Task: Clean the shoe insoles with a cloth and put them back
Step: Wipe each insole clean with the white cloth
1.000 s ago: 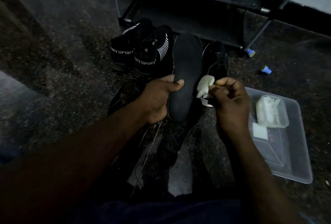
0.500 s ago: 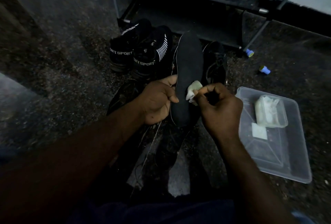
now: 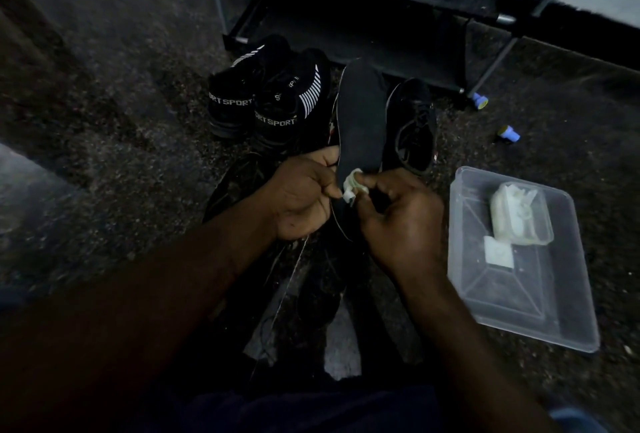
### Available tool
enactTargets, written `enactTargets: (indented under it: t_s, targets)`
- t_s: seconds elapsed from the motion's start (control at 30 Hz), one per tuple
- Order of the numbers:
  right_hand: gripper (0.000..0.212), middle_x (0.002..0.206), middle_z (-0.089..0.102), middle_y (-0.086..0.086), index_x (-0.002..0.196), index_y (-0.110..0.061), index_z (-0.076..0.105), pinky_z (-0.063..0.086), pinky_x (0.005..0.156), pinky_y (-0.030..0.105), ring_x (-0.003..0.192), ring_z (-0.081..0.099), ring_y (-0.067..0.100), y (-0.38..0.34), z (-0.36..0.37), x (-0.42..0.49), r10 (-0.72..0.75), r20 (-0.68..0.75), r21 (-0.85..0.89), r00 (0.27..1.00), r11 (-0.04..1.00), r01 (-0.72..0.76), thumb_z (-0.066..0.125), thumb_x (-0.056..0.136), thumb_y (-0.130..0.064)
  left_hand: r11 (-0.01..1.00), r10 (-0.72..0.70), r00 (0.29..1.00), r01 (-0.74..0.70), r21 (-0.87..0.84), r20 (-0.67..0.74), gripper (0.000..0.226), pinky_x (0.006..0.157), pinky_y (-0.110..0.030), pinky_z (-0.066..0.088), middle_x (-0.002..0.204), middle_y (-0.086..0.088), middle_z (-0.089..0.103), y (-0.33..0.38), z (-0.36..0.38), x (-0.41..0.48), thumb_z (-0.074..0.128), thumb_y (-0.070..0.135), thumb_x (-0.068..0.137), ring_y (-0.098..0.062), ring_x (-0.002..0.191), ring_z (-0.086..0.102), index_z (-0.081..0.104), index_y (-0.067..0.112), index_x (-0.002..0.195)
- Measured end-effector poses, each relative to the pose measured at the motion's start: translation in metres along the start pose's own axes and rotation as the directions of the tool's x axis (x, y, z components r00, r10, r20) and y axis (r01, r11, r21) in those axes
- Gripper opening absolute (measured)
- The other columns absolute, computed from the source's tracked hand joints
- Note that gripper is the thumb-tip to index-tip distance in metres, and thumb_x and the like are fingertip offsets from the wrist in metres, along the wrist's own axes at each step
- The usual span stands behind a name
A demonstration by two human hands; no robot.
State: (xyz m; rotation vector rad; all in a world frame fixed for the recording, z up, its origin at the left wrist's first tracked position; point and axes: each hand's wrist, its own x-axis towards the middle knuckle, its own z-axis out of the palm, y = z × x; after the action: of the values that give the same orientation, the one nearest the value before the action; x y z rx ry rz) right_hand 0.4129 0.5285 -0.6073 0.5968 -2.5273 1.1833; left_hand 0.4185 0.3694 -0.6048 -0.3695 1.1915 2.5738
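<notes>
A black insole point(image 3: 362, 121) is wiped with a small white cloth point(image 3: 351, 185), left of the clear tub point(image 3: 512, 294).
The left hand point(image 3: 304, 193) grips the lower left edge of the insole and holds it upright. The right hand point(image 3: 401, 218) pinches the cloth and presses it on the lower part of the insole. A black shoe point(image 3: 415, 124) lies just left of the tub, and the pair of sport shoes point(image 3: 273, 100) further left.

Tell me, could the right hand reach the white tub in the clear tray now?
Probably yes: the tub sits in the open tray beside the right hand, nothing between, though that hand pinches the cloth.
</notes>
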Motion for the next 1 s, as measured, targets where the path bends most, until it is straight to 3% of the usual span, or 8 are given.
enactTargets:
  t_s: [0.1,0.27,0.37,0.5,0.67,0.83,0.93,1.0]
  targets:
    - [0.016,0.095,0.074,0.003,0.101,-0.013,0.081,0.058,0.077,0.033,0.084,0.070,0.016,-0.009,0.004,-0.004,-0.051,-0.029,0.021,0.998,0.998,0.051,0.072,0.087,-0.013,1.000,0.013,0.999,-0.014,0.022,0.044,0.079,0.115,-0.042,0.038,0.140,-0.029,0.051,0.001,0.001,0.002,0.034,-0.018,0.066,-0.039,0.129,0.050,0.039,-0.014,0.145]
    - [0.020,0.097,0.074,0.004,0.104,-0.013,0.081,0.058,0.077,0.036,0.086,0.071,0.018,-0.005,0.001,-0.001,-0.006,-0.103,0.002,0.995,1.000,0.006,0.072,0.086,-0.013,0.969,-0.083,0.995,0.065,0.240,0.064,0.081,0.082,-0.032,0.044,0.117,-0.021,0.055,-0.008,0.007,-0.004,0.040,-0.013,0.057,-0.027,0.101,0.056,0.049,-0.010,0.137]
    - [0.024,0.098,0.074,0.004,0.106,-0.014,0.081,0.055,0.079,0.027,0.087,0.071,0.018,0.001,-0.006,0.005,0.041,-0.122,-0.004,0.992,0.999,-0.042,0.071,0.085,-0.015,0.946,-0.116,0.990,0.084,0.312,0.084,0.084,0.082,-0.031,0.045,0.117,-0.016,0.062,-0.015,0.012,-0.007,0.040,-0.015,0.059,-0.025,0.108,0.058,0.059,0.007,0.137]
    - [0.018,0.095,0.072,0.003,0.101,-0.013,0.082,0.053,0.074,0.027,0.082,0.069,0.016,-0.006,-0.002,0.000,0.032,-0.079,-0.017,0.996,0.999,-0.034,0.071,0.087,-0.016,0.947,-0.051,0.998,0.039,0.320,0.029,0.084,0.084,-0.033,0.041,0.114,-0.014,0.063,-0.015,0.013,-0.004,0.040,-0.011,0.053,-0.027,0.111,0.056,0.057,0.001,0.135]
    - [0.012,0.093,0.068,0.000,0.096,-0.014,0.082,0.050,0.070,0.019,0.079,0.064,0.010,-0.013,0.008,-0.008,-0.036,-0.007,-0.009,0.999,0.999,0.036,0.075,0.086,-0.011,0.958,-0.019,1.000,0.016,0.286,0.008,0.098,0.077,-0.024,0.046,0.133,-0.015,0.062,-0.007,0.009,-0.003,0.040,-0.009,0.053,-0.019,0.110,0.062,0.046,0.005,0.150]
    - [0.009,0.093,0.069,0.003,0.092,-0.012,0.080,0.055,0.068,0.036,0.078,0.067,0.020,0.006,-0.004,0.005,0.042,-0.119,-0.072,0.992,0.996,-0.051,0.074,0.087,-0.017,0.930,-0.031,0.998,0.008,0.367,0.057,0.094,0.064,-0.023,0.044,0.100,0.002,0.075,-0.011,0.016,-0.007,0.039,-0.011,0.052,-0.008,0.086,0.067,0.055,0.009,0.142]
    - [0.011,0.093,0.071,0.005,0.094,-0.013,0.080,0.055,0.071,0.040,0.080,0.068,0.022,0.017,-0.011,0.010,0.095,-0.154,-0.095,0.983,0.989,-0.110,0.074,0.086,-0.017,0.921,-0.042,0.997,0.012,0.389,0.069,0.091,0.067,-0.027,0.040,0.099,0.001,0.075,-0.015,0.017,-0.008,0.035,-0.019,0.058,-0.012,0.089,0.064,0.058,0.011,0.140]
    - [0.011,0.094,0.070,0.003,0.096,-0.013,0.081,0.055,0.073,0.036,0.081,0.068,0.020,0.010,-0.007,0.005,0.073,-0.134,-0.075,0.988,0.994,-0.084,0.074,0.088,-0.017,0.918,-0.044,0.998,0.022,0.395,0.046,0.091,0.066,-0.021,0.045,0.106,-0.001,0.077,-0.013,0.016,-0.007,0.030,-0.026,0.065,-0.007,0.087,0.065,0.052,0.008,0.146]
